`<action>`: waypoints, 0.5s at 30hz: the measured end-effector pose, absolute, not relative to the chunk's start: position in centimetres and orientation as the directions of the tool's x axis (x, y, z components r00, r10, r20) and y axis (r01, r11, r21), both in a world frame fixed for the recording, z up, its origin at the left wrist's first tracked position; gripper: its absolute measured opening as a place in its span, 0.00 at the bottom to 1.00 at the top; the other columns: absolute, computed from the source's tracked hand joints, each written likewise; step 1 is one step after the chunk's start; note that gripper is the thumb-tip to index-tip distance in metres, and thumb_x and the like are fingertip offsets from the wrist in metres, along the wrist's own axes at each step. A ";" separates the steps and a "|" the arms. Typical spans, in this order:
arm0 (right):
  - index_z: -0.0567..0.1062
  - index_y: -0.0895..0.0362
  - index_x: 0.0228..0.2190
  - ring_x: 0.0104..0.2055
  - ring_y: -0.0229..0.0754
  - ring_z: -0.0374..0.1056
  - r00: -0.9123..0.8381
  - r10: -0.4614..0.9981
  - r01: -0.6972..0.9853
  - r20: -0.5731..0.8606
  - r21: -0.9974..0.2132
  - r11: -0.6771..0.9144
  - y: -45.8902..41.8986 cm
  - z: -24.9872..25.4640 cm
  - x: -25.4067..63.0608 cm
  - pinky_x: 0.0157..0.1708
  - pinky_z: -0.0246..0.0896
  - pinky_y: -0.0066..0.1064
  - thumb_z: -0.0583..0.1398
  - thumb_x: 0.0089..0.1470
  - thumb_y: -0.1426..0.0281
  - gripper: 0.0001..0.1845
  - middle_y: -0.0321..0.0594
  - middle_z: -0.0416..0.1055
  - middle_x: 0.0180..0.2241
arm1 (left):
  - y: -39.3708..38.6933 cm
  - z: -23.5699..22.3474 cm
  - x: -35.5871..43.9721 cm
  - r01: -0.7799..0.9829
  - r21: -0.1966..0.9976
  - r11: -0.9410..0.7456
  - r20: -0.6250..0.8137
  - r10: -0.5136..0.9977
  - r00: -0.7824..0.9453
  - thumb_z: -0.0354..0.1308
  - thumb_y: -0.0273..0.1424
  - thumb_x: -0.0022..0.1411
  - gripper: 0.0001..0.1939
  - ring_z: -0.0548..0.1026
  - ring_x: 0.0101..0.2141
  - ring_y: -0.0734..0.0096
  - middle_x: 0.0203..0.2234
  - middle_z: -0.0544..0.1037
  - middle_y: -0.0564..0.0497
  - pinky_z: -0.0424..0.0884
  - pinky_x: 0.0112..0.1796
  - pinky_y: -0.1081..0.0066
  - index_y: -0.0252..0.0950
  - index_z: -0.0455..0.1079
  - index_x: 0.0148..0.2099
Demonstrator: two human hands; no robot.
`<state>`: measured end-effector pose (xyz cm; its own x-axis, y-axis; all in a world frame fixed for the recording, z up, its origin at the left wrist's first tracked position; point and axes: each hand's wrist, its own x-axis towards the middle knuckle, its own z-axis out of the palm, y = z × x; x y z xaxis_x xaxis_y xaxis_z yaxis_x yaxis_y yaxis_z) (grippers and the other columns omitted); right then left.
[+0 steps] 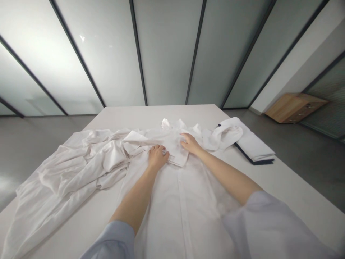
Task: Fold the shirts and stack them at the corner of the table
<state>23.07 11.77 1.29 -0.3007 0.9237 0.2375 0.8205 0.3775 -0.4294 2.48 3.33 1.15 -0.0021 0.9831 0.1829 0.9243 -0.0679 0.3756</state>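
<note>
A white button-front shirt (167,208) lies spread on the table, its button placket running toward me and its far end bunched up. My left hand (158,156) rests on the shirt near that end, its fingers curled round the edge of a folded flap of white cloth (176,153). Just right of it, my right hand (191,143) lies on the same flap with thumb and fingers apart. What lies under the fingertips is partly hidden. One white sleeve (218,138) stretches off to the right, past my right hand.
Crumpled white cloth (81,169) covers the left of the table (161,112). Folded white garments (250,144) lie on a dark flat piece (260,162) at the right edge. Frosted glass panels (167,50) stand behind, and a wooden cabinet (291,104) is at the far right.
</note>
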 end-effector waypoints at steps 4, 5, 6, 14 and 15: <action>0.73 0.55 0.52 0.58 0.47 0.63 -0.362 0.915 0.868 0.181 -0.293 0.401 6.3 0.7 26.6 0.59 0.54 0.39 0.56 0.56 0.67 0.21 0.45 0.70 0.55 | 3.3 1.4 2.3 0.929 0.362 -0.079 0.164 0.986 0.020 0.55 0.42 0.62 0.17 0.68 0.53 0.55 0.49 0.75 0.44 0.61 0.53 0.59 0.41 0.73 0.49; 0.73 0.55 0.51 0.58 0.48 0.63 -0.348 0.924 0.888 0.161 -0.260 0.380 5.1 0.6 27.5 0.58 0.54 0.40 0.56 0.57 0.66 0.20 0.45 0.69 0.55 | 3.2 1.5 2.3 0.929 0.353 -0.106 0.155 0.986 0.053 0.56 0.45 0.61 0.20 0.67 0.54 0.54 0.51 0.74 0.44 0.60 0.54 0.58 0.41 0.72 0.51; 0.73 0.55 0.52 0.59 0.49 0.62 -0.326 0.935 0.908 0.140 -0.227 0.351 4.1 0.4 28.3 0.59 0.53 0.41 0.56 0.59 0.64 0.21 0.46 0.69 0.56 | 3.1 1.6 2.2 0.928 0.339 -0.153 0.142 0.984 0.110 0.57 0.49 0.59 0.25 0.66 0.56 0.53 0.54 0.72 0.44 0.59 0.56 0.57 0.41 0.70 0.54; 0.63 0.56 0.62 0.67 0.52 0.50 -0.266 0.960 0.957 0.084 -0.096 0.273 1.5 -0.5 30.3 0.63 0.46 0.44 0.50 0.64 0.56 0.30 0.49 0.54 0.66 | 2.1 1.6 2.1 0.901 0.206 -0.382 0.009 0.922 0.388 0.59 0.50 0.57 0.39 0.52 0.66 0.51 0.68 0.54 0.43 0.44 0.64 0.48 0.43 0.57 0.67; 0.63 0.55 0.62 0.67 0.52 0.50 -0.264 0.961 0.958 0.082 -0.098 0.271 1.6 -0.5 30.2 0.63 0.46 0.44 0.50 0.64 0.56 0.30 0.48 0.54 0.66 | 2.1 1.5 2.0 0.905 0.198 -0.376 0.016 0.925 0.381 0.57 0.44 0.61 0.33 0.53 0.66 0.54 0.67 0.56 0.44 0.45 0.64 0.49 0.43 0.59 0.66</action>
